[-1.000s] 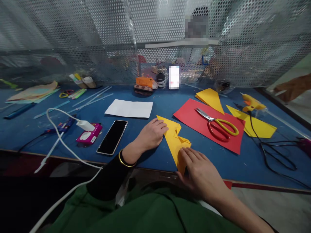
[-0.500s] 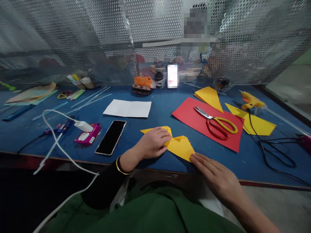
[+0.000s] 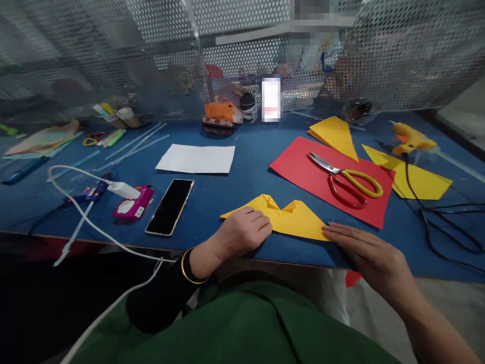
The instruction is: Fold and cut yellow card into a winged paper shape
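Head view: one folded yellow paper (image 3: pixel 295 222), notched along its far edge, is found on the bench (image 3: pixel 250 177), to the near left of the red sheet (image 3: pixel 295 159). Both hands are in contact with it. The left hand (image 3: pixel 244 230) is half closed, with curled fingers set on the paper's left part; whether a grip is made cannot be told. The right hand (image 3: pixel 369 247) is held open, its straight fingers laid together at the paper's right tip. One pair of scissors (image 3: pixel 334 171) is carried on the red sheet. Two further yellow pieces are counted: one orange-yellow piece (image 3: pixel 335 134) at the sheet's far edge, one lemon-yellow piece (image 3: pixel 428 184) at its right. Left of the sheet, one white paper (image 3: pixel 195 159) and one dark-screened phone (image 3: pixel 170 207) are recorded.
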Demonstrator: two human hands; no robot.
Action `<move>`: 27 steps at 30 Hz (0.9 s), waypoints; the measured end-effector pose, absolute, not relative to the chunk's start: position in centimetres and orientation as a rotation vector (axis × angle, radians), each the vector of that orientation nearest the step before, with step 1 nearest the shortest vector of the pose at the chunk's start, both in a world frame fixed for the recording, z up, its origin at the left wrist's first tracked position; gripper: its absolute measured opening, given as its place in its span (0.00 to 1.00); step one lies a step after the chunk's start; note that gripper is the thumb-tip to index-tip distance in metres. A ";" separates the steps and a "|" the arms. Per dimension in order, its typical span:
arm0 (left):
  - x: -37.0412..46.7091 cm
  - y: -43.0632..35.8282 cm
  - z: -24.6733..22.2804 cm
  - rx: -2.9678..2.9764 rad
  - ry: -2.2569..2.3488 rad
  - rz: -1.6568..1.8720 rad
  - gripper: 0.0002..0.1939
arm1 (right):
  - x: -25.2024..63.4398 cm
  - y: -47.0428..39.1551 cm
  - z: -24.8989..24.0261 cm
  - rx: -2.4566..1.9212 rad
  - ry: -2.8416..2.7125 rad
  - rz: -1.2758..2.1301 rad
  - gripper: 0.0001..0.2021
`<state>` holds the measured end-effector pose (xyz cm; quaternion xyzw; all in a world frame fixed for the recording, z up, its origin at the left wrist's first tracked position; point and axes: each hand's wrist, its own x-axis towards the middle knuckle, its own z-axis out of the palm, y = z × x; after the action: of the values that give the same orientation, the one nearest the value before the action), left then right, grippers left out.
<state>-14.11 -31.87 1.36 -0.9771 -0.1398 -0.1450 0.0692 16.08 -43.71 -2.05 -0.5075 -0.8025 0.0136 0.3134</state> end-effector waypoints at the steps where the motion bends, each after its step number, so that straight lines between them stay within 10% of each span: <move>1: -14.1 -32.0 1.3 -2.938 -0.415 -0.434 0.15 | 16.1 -43.7 -1.9 -1.345 -2.125 0.010 0.15; 7: -13.9 -33.6 1.0 -2.864 -0.459 -0.476 0.14 | 13.0 -43.9 -0.8 -1.550 -2.144 -0.361 0.12; 27: -12.5 -33.9 0.5 -3.055 -0.747 -0.783 0.08 | 7.8 -41.5 -1.4 -1.439 -2.132 -0.026 0.07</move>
<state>-12.51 -33.90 0.48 -0.9414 -0.2304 -0.2412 -0.0495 7.80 -41.55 -1.45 -0.5369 -0.7954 -0.0099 0.2809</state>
